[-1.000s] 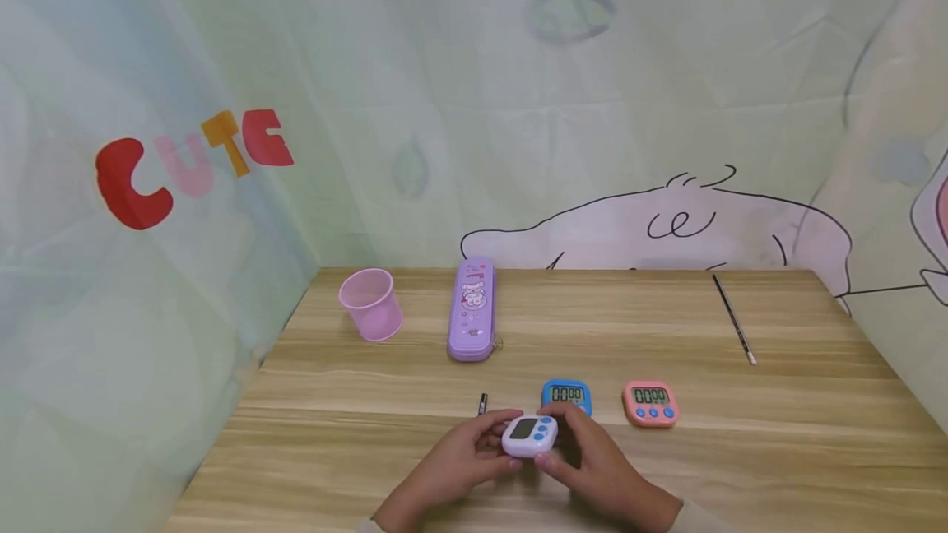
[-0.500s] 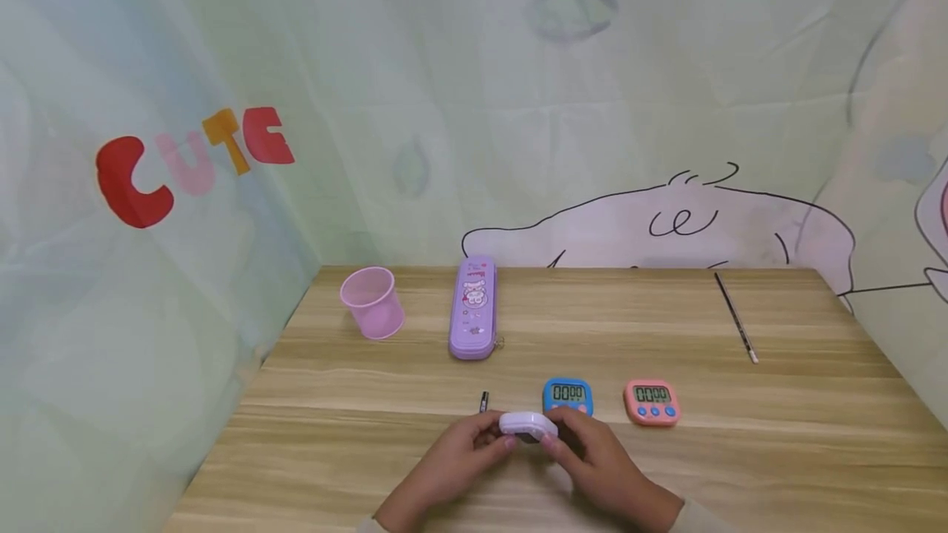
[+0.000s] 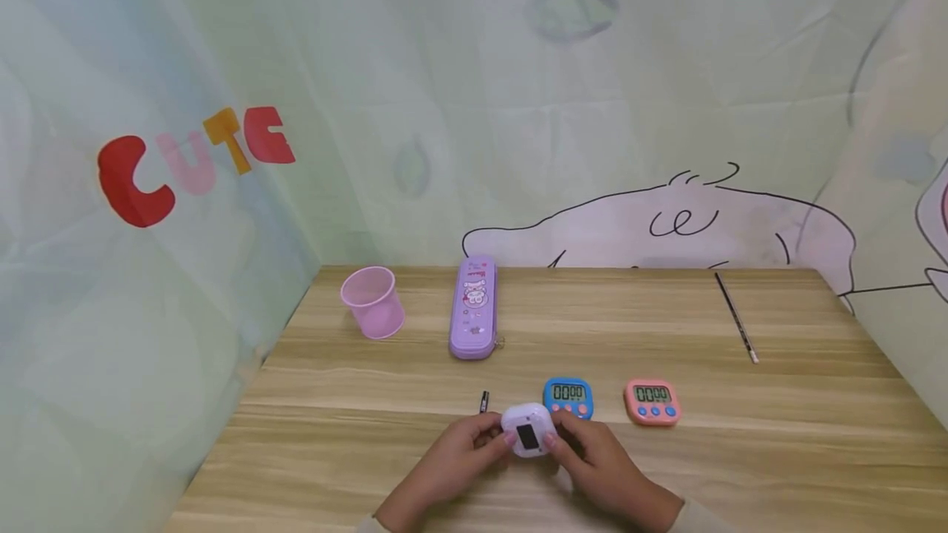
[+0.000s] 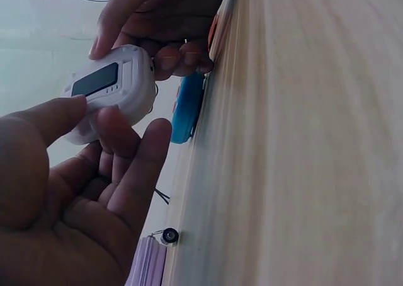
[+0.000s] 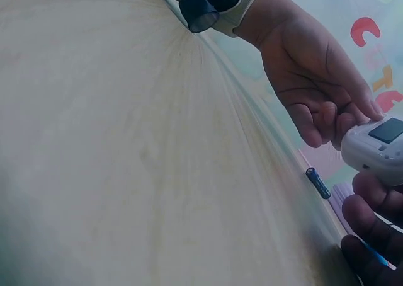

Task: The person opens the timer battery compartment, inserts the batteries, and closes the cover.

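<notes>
A white digital timer (image 3: 528, 429) is held between both hands above the table, its back with a dark rectangle turned toward the head camera. My left hand (image 3: 461, 457) pinches its left edge, thumb on the back. On the opposite edge, my right hand (image 3: 601, 461) grips it the same way. The left wrist view shows the timer (image 4: 113, 87) tilted, clear of the tabletop. Just beyond the right fingers lies a blue timer (image 3: 567, 391), partly covered by them. A small dark battery (image 5: 318, 183) lies beyond the left hand.
A pink timer (image 3: 652, 403) lies to the right on the wooden table (image 3: 770, 451). Farther back are a pink cup (image 3: 379, 315), a purple pencil case (image 3: 472, 311) and a dark pencil (image 3: 736, 319). A printed curtain (image 3: 415, 105) hangs behind the table.
The white timer has been turned over between the hands: its screen and blue buttons faced up, then its edge, and now its back shows. The other things have stayed put.
</notes>
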A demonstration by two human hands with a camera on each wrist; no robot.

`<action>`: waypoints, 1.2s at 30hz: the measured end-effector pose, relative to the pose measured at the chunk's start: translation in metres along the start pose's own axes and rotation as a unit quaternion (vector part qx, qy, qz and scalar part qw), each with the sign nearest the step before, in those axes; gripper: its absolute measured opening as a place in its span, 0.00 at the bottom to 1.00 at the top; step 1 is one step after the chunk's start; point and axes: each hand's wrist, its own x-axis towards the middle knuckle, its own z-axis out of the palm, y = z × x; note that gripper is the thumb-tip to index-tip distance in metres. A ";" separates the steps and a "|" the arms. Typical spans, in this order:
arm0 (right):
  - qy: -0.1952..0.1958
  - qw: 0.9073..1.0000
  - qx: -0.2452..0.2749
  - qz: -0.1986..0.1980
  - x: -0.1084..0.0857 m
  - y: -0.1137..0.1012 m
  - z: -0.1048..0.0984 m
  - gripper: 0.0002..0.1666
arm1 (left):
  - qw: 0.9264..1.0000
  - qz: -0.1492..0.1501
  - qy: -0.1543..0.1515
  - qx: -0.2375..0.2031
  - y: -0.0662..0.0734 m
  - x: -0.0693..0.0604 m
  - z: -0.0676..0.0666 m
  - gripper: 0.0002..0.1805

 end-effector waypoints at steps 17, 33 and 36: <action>-0.045 0.997 0.012 0.058 0.001 0.000 -0.001 0.04 | 0.999 0.006 0.013 0.047 -0.005 0.001 -0.001 0.15; -0.045 0.998 -0.005 0.038 0.001 0.004 -0.001 0.22 | 0.995 -0.013 -0.018 -0.099 -0.008 0.004 0.003 0.26; -0.066 0.996 0.011 0.063 0.001 0.004 -0.002 0.27 | 0.995 -0.016 -0.018 -0.101 -0.007 0.004 0.003 0.26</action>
